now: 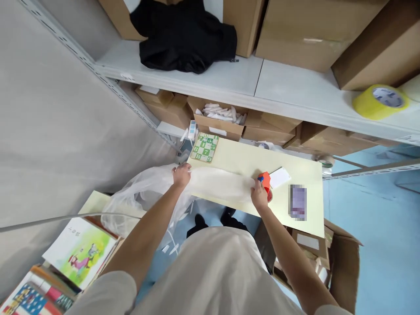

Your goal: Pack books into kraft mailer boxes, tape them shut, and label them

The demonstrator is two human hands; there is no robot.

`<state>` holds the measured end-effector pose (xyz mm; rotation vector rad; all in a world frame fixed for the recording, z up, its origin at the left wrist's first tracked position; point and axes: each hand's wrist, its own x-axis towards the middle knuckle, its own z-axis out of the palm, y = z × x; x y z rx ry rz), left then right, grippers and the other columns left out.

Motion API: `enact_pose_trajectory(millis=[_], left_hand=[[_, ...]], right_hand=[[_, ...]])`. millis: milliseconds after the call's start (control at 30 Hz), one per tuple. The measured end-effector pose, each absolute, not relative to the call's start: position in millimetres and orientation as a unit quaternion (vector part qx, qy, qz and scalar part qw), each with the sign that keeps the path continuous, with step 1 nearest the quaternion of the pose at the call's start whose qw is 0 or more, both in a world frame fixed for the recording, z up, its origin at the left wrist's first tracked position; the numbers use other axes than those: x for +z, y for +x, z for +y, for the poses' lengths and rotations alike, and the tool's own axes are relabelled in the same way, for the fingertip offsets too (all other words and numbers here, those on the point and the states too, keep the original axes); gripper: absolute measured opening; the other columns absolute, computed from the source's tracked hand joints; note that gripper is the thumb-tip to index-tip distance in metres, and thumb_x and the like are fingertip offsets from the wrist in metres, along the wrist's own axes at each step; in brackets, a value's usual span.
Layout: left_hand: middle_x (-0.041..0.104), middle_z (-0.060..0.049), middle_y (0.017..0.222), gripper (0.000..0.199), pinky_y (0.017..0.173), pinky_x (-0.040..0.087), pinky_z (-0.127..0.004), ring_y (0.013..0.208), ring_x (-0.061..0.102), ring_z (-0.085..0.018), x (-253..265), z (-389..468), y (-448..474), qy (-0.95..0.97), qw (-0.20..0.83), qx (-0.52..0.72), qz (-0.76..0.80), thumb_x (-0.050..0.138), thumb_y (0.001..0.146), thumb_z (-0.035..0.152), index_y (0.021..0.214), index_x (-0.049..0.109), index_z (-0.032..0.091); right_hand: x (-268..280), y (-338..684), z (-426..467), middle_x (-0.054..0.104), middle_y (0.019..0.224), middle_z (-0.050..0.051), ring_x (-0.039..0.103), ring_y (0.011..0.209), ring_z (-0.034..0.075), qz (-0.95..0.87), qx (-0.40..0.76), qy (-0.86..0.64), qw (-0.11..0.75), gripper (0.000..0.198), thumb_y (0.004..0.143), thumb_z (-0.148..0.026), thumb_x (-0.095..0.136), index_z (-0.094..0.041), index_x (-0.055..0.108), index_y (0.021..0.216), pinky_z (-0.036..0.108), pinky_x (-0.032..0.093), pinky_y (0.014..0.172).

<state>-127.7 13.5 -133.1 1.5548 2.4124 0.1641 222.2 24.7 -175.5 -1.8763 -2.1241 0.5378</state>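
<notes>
A long piece of sheer white sheeting point(219, 181) lies stretched across the pale yellow table point(243, 153). My left hand point(182, 175) is closed on it at the table's left edge, and a loose, crumpled heap of the same material point(131, 190) hangs from there to the left. At the other end my right hand point(259, 194) has its fingers closed at the sheet's edge. Right beside those fingers is an orange-red object point(266, 181) with a blue part, partly hidden by the hand; its kind I cannot make out.
A green-and-white number board point(205, 147) lies at the table's back left. A white card-like item point(279, 177) and a pixelated purple item point(298, 202) lie at right. Shelves behind hold cardboard boxes point(315, 33), black clothing point(187, 37) and yellow tape point(380, 101). Books point(80, 253) are at lower left.
</notes>
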Motion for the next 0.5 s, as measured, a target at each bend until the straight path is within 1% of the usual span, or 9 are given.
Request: enact_pose_trajectory(millis=[100, 167, 200, 233, 300, 367, 433, 467, 500], left_hand=[[0.058, -0.015, 0.125, 0.043, 0.105, 0.026, -0.05, 0.119, 0.05, -0.031, -140.2, 15.5, -107.1, 0.534, 0.06, 0.076, 0.84, 0.058, 0.08, 0.017, 0.122, 0.052, 0.017], [0.047, -0.018, 0.137, 0.051, 0.106, 0.023, -0.052, 0.127, 0.041, -0.034, -141.0, 13.8, -93.8, 0.568, 0.037, 0.084, 0.818, 0.058, 0.082, 0.022, 0.131, 0.045, 0.015], [0.044, -0.019, 0.14, 0.051, 0.107, 0.022, -0.052, 0.129, 0.039, -0.035, -141.5, 12.6, -87.5, 0.595, 0.042, 0.08, 0.798, 0.056, 0.083, 0.022, 0.133, 0.044, 0.016], [0.044, -0.018, 0.14, 0.049, 0.107, 0.023, -0.052, 0.129, 0.039, -0.034, -142.5, 11.5, -81.7, 0.627, 0.06, 0.07, 0.774, 0.054, 0.085, 0.022, 0.133, 0.045, 0.017], [0.052, -0.016, 0.132, 0.041, 0.105, 0.029, -0.047, 0.124, 0.046, -0.031, -147.5, 10.1, -71.3, 0.678, 0.134, 0.019, 0.722, 0.048, 0.088, 0.02, 0.128, 0.05, 0.019], [0.061, -0.014, 0.119, 0.035, 0.099, 0.038, -0.042, 0.113, 0.056, -0.028, -156.7, 9.9, -62.8, 0.685, 0.224, -0.063, 0.691, 0.046, 0.089, 0.019, 0.123, 0.054, 0.02], [0.061, -0.014, 0.12, 0.034, 0.094, 0.043, -0.039, 0.11, 0.059, -0.027, -168.0, 9.6, -56.9, 0.661, 0.283, -0.131, 0.682, 0.049, 0.088, 0.019, 0.121, 0.055, 0.019], [0.057, -0.017, 0.127, 0.037, 0.094, 0.044, -0.039, 0.114, 0.057, -0.028, -173.6, 9.0, -55.1, 0.65, 0.294, -0.151, 0.684, 0.052, 0.086, 0.021, 0.123, 0.054, 0.017], [0.05, -0.019, 0.135, 0.044, 0.095, 0.043, -0.041, 0.121, 0.052, -0.031, -178.6, 8.1, -54.4, 0.643, 0.299, -0.162, 0.686, 0.056, 0.084, 0.023, 0.127, 0.051, 0.016]], right_hand=[[-178.0, 223.5, 23.7, 0.048, 0.13, 0.023, 0.05, 0.116, 0.032, -0.761, 0.139, -0.626, 0.104, 0.057, 0.084, -0.014, 0.043, -0.007, 0.033, 0.139, 0.043, 0.044, 0.088], [-177.1, 220.7, 22.3, 0.043, 0.137, 0.02, 0.044, 0.122, 0.032, -0.803, 0.118, -0.579, 0.084, 0.055, 0.085, -0.013, 0.043, -0.012, 0.034, 0.14, 0.046, 0.039, 0.095], [-177.1, 217.8, 21.9, 0.046, 0.135, 0.018, 0.045, 0.12, 0.031, -0.825, 0.129, -0.546, 0.067, 0.052, 0.086, -0.011, 0.041, -0.014, 0.039, 0.137, 0.045, 0.039, 0.096], [-178.0, 213.9, 21.9, 0.05, 0.131, 0.017, 0.048, 0.116, 0.029, -0.843, 0.151, -0.514, 0.044, 0.048, 0.086, -0.009, 0.04, -0.016, 0.044, 0.133, 0.043, 0.04, 0.095], [-182.7, 203.9, 23.0, 0.055, 0.124, 0.015, 0.053, 0.109, 0.026, -0.856, 0.205, -0.475, -0.015, 0.043, 0.085, -0.009, 0.042, -0.017, 0.051, 0.127, 0.038, 0.042, 0.093], [-191.2, 193.3, 24.2, 0.052, 0.129, 0.017, 0.051, 0.114, 0.027, -0.835, 0.236, -0.492, -0.07, 0.045, 0.084, -0.014, 0.051, -0.015, 0.05, 0.129, 0.038, 0.042, 0.094], [-201.4, 184.7, 23.2, 0.04, 0.142, 0.02, 0.041, 0.127, 0.031, -0.804, 0.247, -0.531, -0.104, 0.063, 0.079, -0.023, 0.062, -0.011, 0.04, 0.137, 0.04, 0.04, 0.097], [-206.4, 181.5, 21.6, 0.032, 0.147, 0.022, 0.034, 0.133, 0.033, -0.793, 0.249, -0.544, -0.115, 0.074, 0.077, -0.027, 0.067, -0.01, 0.035, 0.14, 0.042, 0.039, 0.099], [-210.8, 178.9, 19.6, 0.024, 0.151, 0.022, 0.028, 0.137, 0.034, -0.784, 0.251, -0.554, -0.123, 0.084, 0.074, -0.032, 0.071, -0.009, 0.029, 0.143, 0.043, 0.037, 0.101]])
